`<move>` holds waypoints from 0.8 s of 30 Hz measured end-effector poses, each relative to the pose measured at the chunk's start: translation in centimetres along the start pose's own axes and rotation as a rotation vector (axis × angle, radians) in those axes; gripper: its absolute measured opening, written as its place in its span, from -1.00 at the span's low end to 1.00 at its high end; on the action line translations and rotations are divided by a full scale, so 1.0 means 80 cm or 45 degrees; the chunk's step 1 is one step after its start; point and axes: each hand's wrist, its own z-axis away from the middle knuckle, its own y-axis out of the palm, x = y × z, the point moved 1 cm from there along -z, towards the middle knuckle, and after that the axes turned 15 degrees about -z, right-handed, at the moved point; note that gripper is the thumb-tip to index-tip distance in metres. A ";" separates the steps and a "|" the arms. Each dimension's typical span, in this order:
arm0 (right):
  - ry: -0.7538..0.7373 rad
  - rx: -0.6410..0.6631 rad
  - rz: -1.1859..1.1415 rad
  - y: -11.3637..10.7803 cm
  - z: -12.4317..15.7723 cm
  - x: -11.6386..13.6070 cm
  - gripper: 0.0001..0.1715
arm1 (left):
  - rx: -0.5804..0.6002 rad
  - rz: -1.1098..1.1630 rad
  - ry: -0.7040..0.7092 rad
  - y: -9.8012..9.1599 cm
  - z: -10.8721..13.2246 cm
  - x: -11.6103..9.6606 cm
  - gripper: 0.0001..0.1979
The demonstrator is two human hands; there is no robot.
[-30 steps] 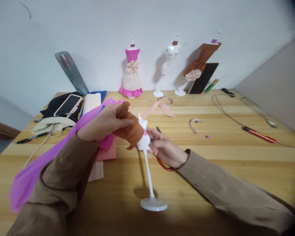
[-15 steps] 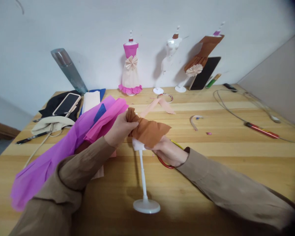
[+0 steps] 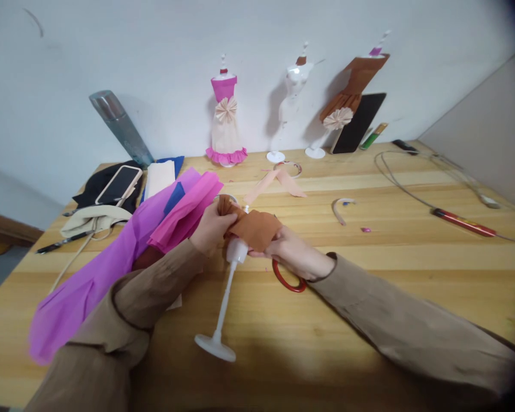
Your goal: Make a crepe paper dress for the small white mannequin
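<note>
Brown crepe paper (image 3: 257, 229) is wrapped against a small white mannequin (image 3: 237, 250), hiding most of its torso. The mannequin leans, its round base at the lower left and its neck tip showing above the paper. My left hand (image 3: 211, 228) pinches the gathered left end of the paper with thumb and fingers. On the other side, my right hand (image 3: 298, 252) has its fingers closed on the right edge of the paper, partly underneath it. Red-handled scissors (image 3: 288, 280) lie on the table just below my right hand.
Purple paper (image 3: 81, 292) and pink paper (image 3: 184, 214) lie at the left, near a phone (image 3: 119, 184) and a tilted bottle (image 3: 122, 129). Three mannequins, one in a pink-and-cream dress (image 3: 226, 129), stand by the wall. A red tool (image 3: 463, 222) with a cable lies right.
The mannequin has tilted, its base swinging left and slightly up. The right part of the brown paper has drawn in toward the mannequin, and more of the scissors' red handle shows.
</note>
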 end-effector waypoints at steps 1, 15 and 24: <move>-0.013 0.031 0.095 -0.003 -0.002 0.006 -0.42 | -0.004 -0.019 -0.008 0.000 0.000 0.000 -0.86; 0.210 -0.050 0.073 -0.031 -0.003 0.071 -0.75 | -0.024 0.067 -0.018 -0.004 -0.005 -0.002 -0.78; 0.025 -0.036 0.200 -0.040 -0.009 0.067 -0.77 | 0.040 0.172 -0.105 0.002 -0.002 0.002 -0.80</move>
